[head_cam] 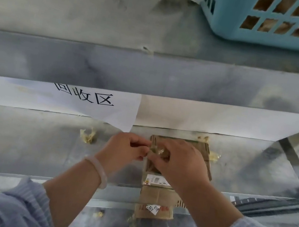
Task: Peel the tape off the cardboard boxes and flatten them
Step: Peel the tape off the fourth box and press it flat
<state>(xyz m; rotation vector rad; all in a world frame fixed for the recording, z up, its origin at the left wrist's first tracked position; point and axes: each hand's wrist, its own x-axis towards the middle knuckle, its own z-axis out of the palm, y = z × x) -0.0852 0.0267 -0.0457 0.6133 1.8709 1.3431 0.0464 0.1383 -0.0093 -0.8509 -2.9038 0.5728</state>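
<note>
Both grips meet over the box (158,194), which lies flat-looking on the surface (29,144), its near end reaching past the front lip. The left grip (128,149) and right grip (182,161) each pinch the same crumpled wad of tape (157,151), fingertips nearly touching. Whether that wad is free or joined to a strip on the box is hidden under the fingers.

If it is joined, a sideways pull may snap the tape and leave a stub stuck down, or lift the paper face off the cardboard with it. Neither grip pins the box, so a tug could drag it toward the lip and tip it off. The wad looks sticky; it may cling to one thumb when the other lets go, and shaking it loose could fling it to the floor rather than beside the other scraps (87,136). The label (156,180) near the right wrist may also catch a trailing sticky end.
</note>
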